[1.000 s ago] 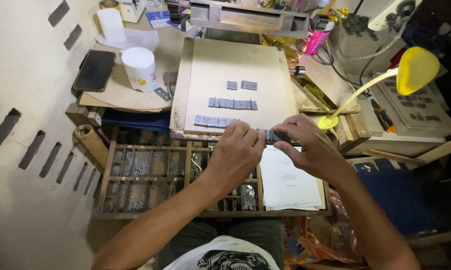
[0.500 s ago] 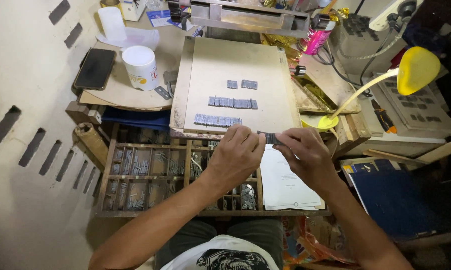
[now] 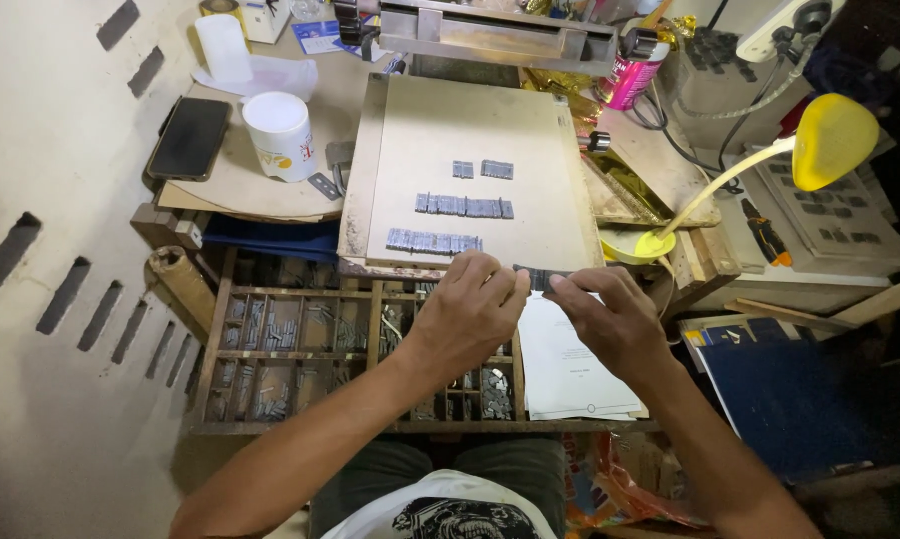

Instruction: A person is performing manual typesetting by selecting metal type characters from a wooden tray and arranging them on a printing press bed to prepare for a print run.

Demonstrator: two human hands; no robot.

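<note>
My left hand (image 3: pixel 468 311) and my right hand (image 3: pixel 610 317) meet over the front edge of a flat beige board (image 3: pixel 530 120). Between their fingertips they pinch a short dark row of metal type pieces (image 3: pixel 538 278). On the board lie three grey rows of set type (image 3: pixel 434 242), (image 3: pixel 464 206), (image 3: pixel 482 169). Under my left hand sits a wooden type case (image 3: pixel 280 349) with many small compartments holding grey metal pieces. A white sheet of paper (image 3: pixel 575 364) lies under my right hand.
A white mug (image 3: pixel 279 135) and a black phone (image 3: pixel 189 138) rest on a round board at the left. A yellow desk lamp (image 3: pixel 829 140) arches in from the right. A pink can (image 3: pixel 634 70) stands at the back. A blue folder (image 3: pixel 784 399) lies at the right.
Both hands have stayed at the board's front edge, with the row of type still pinched between them. The right hand has drawn slightly back toward me.
</note>
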